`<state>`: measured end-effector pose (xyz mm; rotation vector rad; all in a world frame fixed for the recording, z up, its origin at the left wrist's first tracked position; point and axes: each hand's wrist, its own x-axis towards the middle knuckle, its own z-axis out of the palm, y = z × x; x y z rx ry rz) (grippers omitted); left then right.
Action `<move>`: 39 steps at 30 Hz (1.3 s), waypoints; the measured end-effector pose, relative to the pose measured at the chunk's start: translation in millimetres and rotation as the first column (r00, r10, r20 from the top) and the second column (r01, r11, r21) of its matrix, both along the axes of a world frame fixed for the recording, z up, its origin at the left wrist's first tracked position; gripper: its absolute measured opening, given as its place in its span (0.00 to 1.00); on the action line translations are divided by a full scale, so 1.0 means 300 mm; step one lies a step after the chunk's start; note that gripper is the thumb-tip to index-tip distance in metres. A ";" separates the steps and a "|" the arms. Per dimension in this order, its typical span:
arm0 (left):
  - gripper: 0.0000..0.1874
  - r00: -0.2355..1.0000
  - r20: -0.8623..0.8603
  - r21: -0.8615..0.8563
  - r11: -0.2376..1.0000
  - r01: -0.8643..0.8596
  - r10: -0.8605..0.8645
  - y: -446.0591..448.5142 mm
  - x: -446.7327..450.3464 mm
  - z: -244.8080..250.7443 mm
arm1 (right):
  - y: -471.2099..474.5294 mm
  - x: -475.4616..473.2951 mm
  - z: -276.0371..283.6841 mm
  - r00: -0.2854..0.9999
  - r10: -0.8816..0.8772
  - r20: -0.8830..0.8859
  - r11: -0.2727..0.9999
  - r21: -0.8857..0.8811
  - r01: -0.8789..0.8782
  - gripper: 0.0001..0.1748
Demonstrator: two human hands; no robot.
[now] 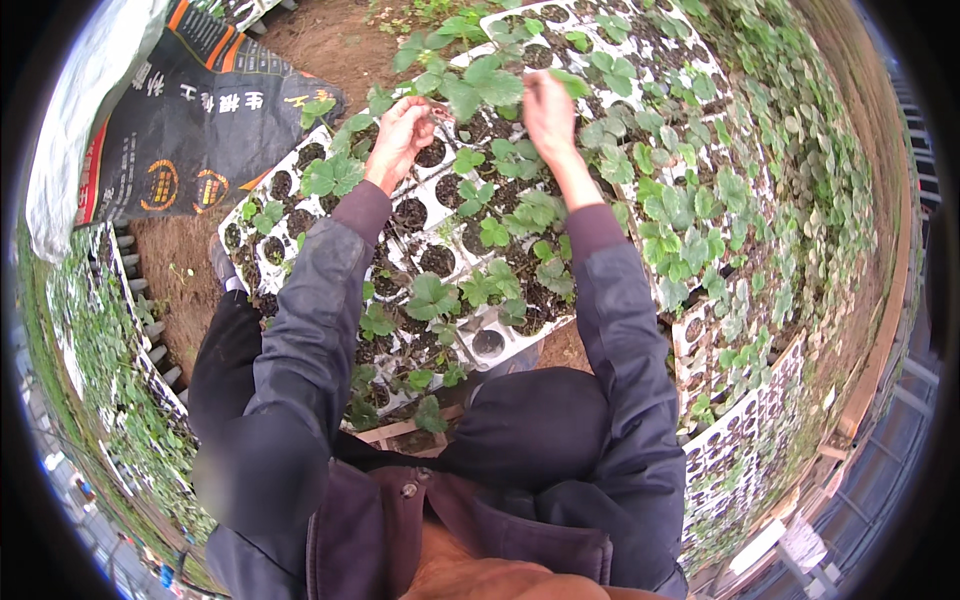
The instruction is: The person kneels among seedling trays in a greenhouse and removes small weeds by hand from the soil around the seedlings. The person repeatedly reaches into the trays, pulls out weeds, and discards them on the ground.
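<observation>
White plastic-foam seedling trays (424, 196) with round soil-filled cells lie before me, carrying strawberry-like seedlings with toothed green leaves. At the upper middle, my left hand (406, 135) has its thumb and fingers pinched together on a thin reddish-brown stem or runner (442, 114). My right hand (550, 112) is beside it to the right, blurred, with its fingers bent near a bright green leaf (571, 83); whether it grips that leaf is unclear. Large leaves (484, 84) stand between my two hands. One cell (489, 343) near my knee holds dark soil and no visible seedling.
A black printed plastic bag (225, 127) bearing writing lies on brown soil at the upper left, beside whitish plastic sheeting (82, 105). More planted trays (739, 420) stretch along the right, and others (135, 360) along the left. Wooden slats (397, 433) lie under the near tray.
</observation>
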<state>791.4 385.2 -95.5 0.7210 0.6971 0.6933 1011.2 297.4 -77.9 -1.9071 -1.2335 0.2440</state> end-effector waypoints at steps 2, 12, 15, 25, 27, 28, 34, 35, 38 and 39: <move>0.08 0.999 0.031 -0.080 0.996 0.034 -0.032 0.006 0.003 0.022 | -0.039 0.033 0.063 0.999 0.046 0.004 0.995 -0.093 -0.045 0.07; 0.16 0.921 -0.389 0.752 0.576 0.321 -0.005 -0.004 0.213 0.076 | 0.044 0.172 0.089 -0.014 0.431 -0.902 0.899 0.431 -0.082 0.05; 0.12 0.724 -0.680 0.725 0.259 0.638 0.120 -0.082 0.216 0.045 | 0.118 0.106 0.124 -0.042 0.392 -0.919 0.919 0.393 -0.020 0.04; 0.24 0.758 -0.517 0.856 0.239 0.458 0.399 -0.082 0.110 0.009 | 0.284 0.003 0.040 0.986 0.088 0.142 0.945 -0.324 -0.038 0.08; 0.23 0.739 -0.501 0.864 0.206 0.459 0.451 -0.051 0.093 -0.009 | 0.306 -0.017 0.048 0.966 0.102 0.238 0.924 -0.383 -0.003 0.08; 0.23 0.729 -0.492 0.867 0.190 0.460 0.476 -0.033 0.084 -0.018 | 0.310 -0.023 0.052 0.962 0.109 0.252 0.928 -0.374 -0.007 0.08; 0.18 0.571 -0.731 0.670 0.554 0.495 0.373 -0.009 0.081 0.025 | 0.305 -0.014 0.010 0.952 0.068 0.299 0.957 -0.288 0.022 0.07; 0.19 0.630 -0.694 0.670 0.631 0.390 0.348 -0.008 0.088 0.011 | 0.300 -0.026 0.016 0.957 0.035 0.288 0.973 -0.230 0.033 0.07; 0.20 0.817 -0.482 0.645 0.760 0.086 0.316 0.032 0.137 -0.007 | 0.304 0.002 0.070 0.980 -0.018 0.196 0.996 -0.085 0.035 0.08; 0.21 0.859 -0.442 0.472 0.881 -0.023 0.259 0.034 0.150 -0.002 | 0.298 0.027 0.068 0.990 -0.015 0.138 0.995 -0.099 0.028 0.08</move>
